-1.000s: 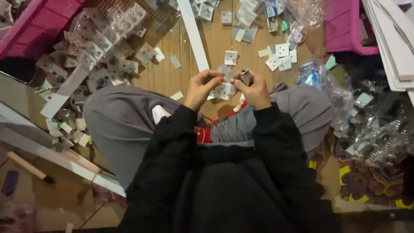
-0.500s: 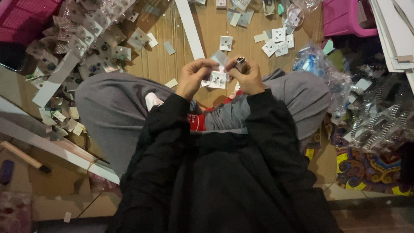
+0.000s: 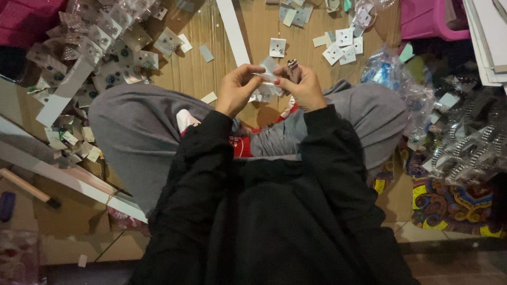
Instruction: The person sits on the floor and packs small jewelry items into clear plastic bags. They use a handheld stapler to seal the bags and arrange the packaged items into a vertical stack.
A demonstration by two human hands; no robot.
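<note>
Both hands pinch one small clear packet [image 3: 266, 79] above the lap: the left hand [image 3: 235, 92] grips its left end, the right hand [image 3: 301, 87] its right end. White cards [image 3: 343, 42] lie scattered on the wooden floor [image 3: 211, 68] just beyond the packet

Dim warm light; dark lower corners; slight softness throughout.

Single head-worn view, aimed steeply down from above, lap and black sleeves seen close at the frame's centre, both hands [image 3: 240, 89] [image 3: 301, 87] framed just above them, wooden floor [image 3: 264, 26] seen beyond, clutter cropped at both side edges, no second view supplied.
</note>
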